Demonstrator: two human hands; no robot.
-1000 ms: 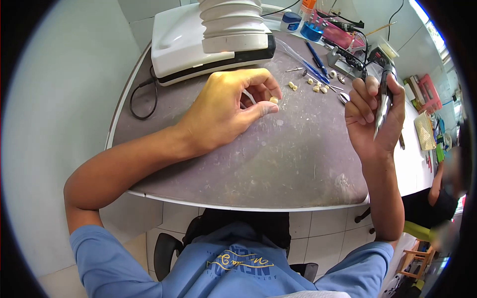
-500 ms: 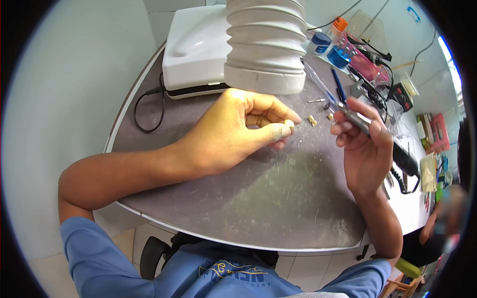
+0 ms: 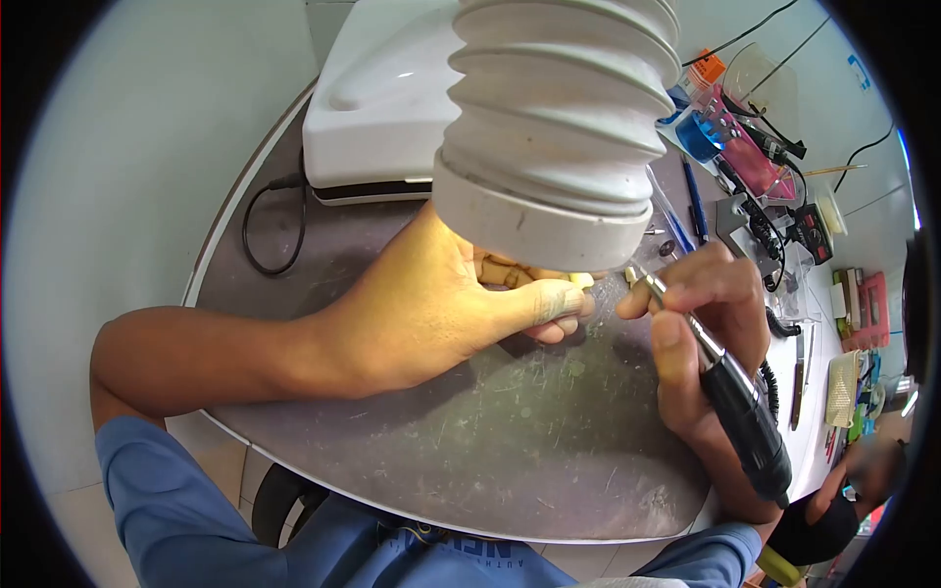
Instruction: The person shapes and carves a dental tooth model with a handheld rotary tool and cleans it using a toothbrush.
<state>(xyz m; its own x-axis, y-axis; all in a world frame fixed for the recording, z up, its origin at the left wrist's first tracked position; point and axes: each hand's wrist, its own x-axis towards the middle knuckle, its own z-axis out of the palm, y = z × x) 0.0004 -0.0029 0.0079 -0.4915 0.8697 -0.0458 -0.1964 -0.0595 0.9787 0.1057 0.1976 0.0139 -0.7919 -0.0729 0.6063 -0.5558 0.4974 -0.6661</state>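
R hand swings handpiece down & closer to L hand

Vs 0.5 s ago, R hand is lower in frame, handpiece now steeper, its black rear end pointing to lower right, metal tip to upper left. Hose looks bigger & lower, its rim now covering part of L fingers. L hand stays abt mid-frame.

L hand: pinching small yellowish piece at thumb tip, just right of ctr; index fingertip partly hidden behind hose rim, so full grip n/a. Other fingers curled under. R hand: gripping handpiece pen-style, fingers round the metal front section. Tip is near the piece, w/ a visible gap btwn.

Hose hangs top ctr, right above L fingers. White machine upper left, partly behind hose; black cable loops on surface to its left. One loose pale piece lies just by handpiece tip. Upper right: blue pen, blue container, pink tray w/ mixed items. Co-worker in dark top, lower right edge.
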